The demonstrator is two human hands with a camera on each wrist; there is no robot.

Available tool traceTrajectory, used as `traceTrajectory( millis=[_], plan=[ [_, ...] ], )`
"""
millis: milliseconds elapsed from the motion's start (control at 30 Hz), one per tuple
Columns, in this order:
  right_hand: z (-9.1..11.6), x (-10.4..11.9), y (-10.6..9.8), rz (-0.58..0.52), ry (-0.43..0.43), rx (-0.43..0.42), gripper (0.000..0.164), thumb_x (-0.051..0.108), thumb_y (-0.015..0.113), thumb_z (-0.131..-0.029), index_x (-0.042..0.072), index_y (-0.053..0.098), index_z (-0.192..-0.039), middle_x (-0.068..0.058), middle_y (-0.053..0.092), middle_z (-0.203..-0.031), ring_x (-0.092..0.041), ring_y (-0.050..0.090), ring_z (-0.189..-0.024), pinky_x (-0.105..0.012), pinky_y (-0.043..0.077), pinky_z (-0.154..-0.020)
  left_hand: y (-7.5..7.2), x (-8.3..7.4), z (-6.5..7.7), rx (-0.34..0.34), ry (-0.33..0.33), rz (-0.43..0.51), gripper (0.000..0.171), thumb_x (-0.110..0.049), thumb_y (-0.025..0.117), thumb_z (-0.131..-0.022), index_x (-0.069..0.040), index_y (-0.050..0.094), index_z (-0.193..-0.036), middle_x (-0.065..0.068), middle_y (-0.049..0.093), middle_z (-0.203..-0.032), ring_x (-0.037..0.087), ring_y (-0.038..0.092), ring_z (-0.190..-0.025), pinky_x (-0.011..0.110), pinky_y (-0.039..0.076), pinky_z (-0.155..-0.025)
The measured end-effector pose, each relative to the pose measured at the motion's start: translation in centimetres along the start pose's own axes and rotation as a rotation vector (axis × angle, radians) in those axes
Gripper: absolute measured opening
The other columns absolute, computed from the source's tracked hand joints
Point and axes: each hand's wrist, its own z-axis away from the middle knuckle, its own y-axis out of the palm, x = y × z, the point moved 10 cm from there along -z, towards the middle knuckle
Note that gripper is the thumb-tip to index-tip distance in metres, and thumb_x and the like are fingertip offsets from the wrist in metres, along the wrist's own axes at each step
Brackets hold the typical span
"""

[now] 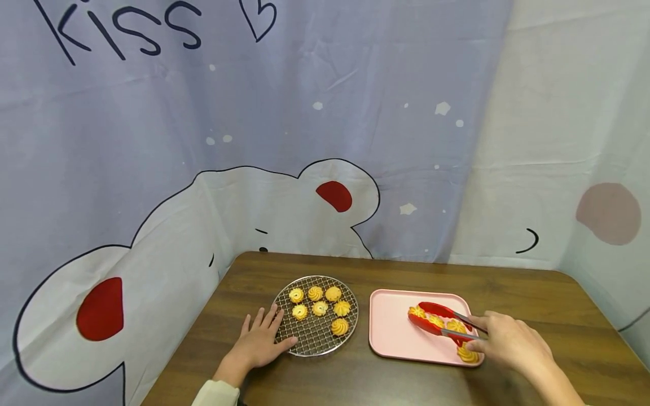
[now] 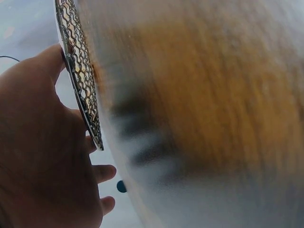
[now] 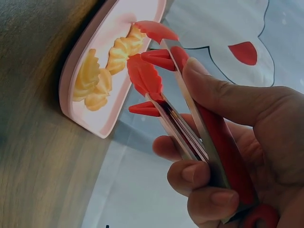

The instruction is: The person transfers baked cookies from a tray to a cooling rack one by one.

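Observation:
My left hand (image 1: 259,341) lies with fingers spread at the left rim of a round wire cooling rack (image 1: 316,339). In the left wrist view its fingers touch the rack's edge (image 2: 81,102). Piped butter cookies, such as a swirled cookie (image 1: 339,326), sit on the rack. My right hand (image 1: 513,341) grips red-tipped metal tongs (image 1: 464,335) over a pink tray (image 1: 393,324). The parted tong tips stand on either side of a flower-shaped cookie (image 1: 417,312) at the far end of a row. Another cookie (image 1: 468,354) lies at the tray's near right corner.
The rack and tray stand side by side on a dark wooden table (image 1: 325,383), with a gap between them. Behind the table hangs a printed curtain (image 1: 284,113) with cartoon figures. A thin cable (image 1: 635,320) runs at the far right.

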Motion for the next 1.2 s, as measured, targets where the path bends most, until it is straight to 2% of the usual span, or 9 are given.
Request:
traceTrajectory(
  millis=[200,400,567,633,733,800,900,1200],
  plan=[
    [0.5,0.8,-0.5,-0.009,-0.019,-0.035,0.064,0.054,0.082,-0.077,0.022,0.071,-0.131,-0.009,0.069,-0.12,-0.038,0.068,-0.095,-0.054,0.051,-0.063,-0.3,-0.1,0.0,0.01,-0.009,-0.011,0.089,-0.069,0.048,-0.096,-0.009,0.032,-0.16,0.015,0.021,-0.168,0.047,0.014,-0.153,0.069,0.002,-0.119],
    [0.9,2.2,-0.9,0.001,-0.039,-0.066,0.065,0.058,0.082,-0.076,0.025,0.072,-0.13,-0.001,0.069,-0.11,-0.029,0.066,-0.085,-0.047,0.049,-0.059,-0.6,-0.5,0.1,0.013,0.001,0.009,0.09,-0.069,0.048,-0.096,-0.008,0.032,-0.16,0.017,0.02,-0.167,0.049,0.013,-0.152,0.07,-0.001,-0.118],
    [1.1,3.3,-1.0,-0.006,-0.046,-0.08,0.061,0.055,0.082,-0.077,0.029,0.071,-0.131,-0.007,0.069,-0.122,-0.037,0.069,-0.094,-0.053,0.051,-0.063,-0.3,-0.2,0.1,0.004,0.0,0.006,0.092,-0.073,0.046,-0.095,-0.01,0.031,-0.16,0.014,0.019,-0.168,0.046,0.012,-0.153,0.068,-0.001,-0.119],
    [1.2,3.8,-1.1,-0.007,-0.058,-0.095,0.06,0.053,0.083,-0.077,0.029,0.071,-0.131,-0.006,0.069,-0.123,-0.037,0.069,-0.094,-0.053,0.051,-0.063,-0.2,-0.1,0.1,0.005,0.001,0.005,0.092,-0.074,0.045,-0.095,-0.011,0.029,-0.161,0.014,0.018,-0.168,0.046,0.011,-0.153,0.068,-0.001,-0.119],
    [1.2,4.7,-1.1,0.002,-0.075,-0.107,0.058,0.051,0.083,-0.077,0.03,0.071,-0.13,0.003,0.069,-0.108,-0.027,0.066,-0.081,-0.045,0.049,-0.06,-0.3,-0.2,0.2,0.007,0.009,0.014,0.092,-0.072,0.046,-0.095,-0.009,0.03,-0.161,0.016,0.018,-0.168,0.048,0.012,-0.153,0.07,-0.001,-0.118],
    [1.2,5.3,-1.0,0.001,-0.074,-0.103,0.058,0.05,0.083,-0.078,0.031,0.071,-0.131,0.011,0.063,-0.095,-0.019,0.058,-0.071,-0.039,0.044,-0.056,-0.4,-0.4,0.2,0.013,0.011,0.025,0.092,-0.071,0.048,-0.095,-0.008,0.031,-0.16,0.017,0.019,-0.168,0.049,0.013,-0.152,0.071,0.0,-0.118],
    [1.2,6.2,-1.1,0.001,-0.087,-0.111,0.056,0.049,0.083,-0.078,0.033,0.071,-0.131,0.015,0.055,-0.086,-0.015,0.051,-0.065,-0.035,0.04,-0.054,-0.7,-0.5,0.4,0.017,0.007,0.027,0.09,-0.07,0.049,-0.096,-0.009,0.032,-0.16,0.016,0.02,-0.168,0.048,0.013,-0.152,0.071,0.001,-0.118],
    [1.0,8.8,-1.3,-0.028,-0.142,-0.158,0.051,0.045,0.085,-0.076,0.037,0.073,-0.125,0.017,0.055,-0.084,-0.012,0.052,-0.063,-0.033,0.037,-0.051,-0.4,-0.2,0.5,0.02,-0.01,0.011,0.09,-0.073,0.047,-0.095,-0.013,0.032,-0.16,0.012,0.019,-0.169,0.046,0.014,-0.153,0.07,0.003,-0.118]
  ],
)
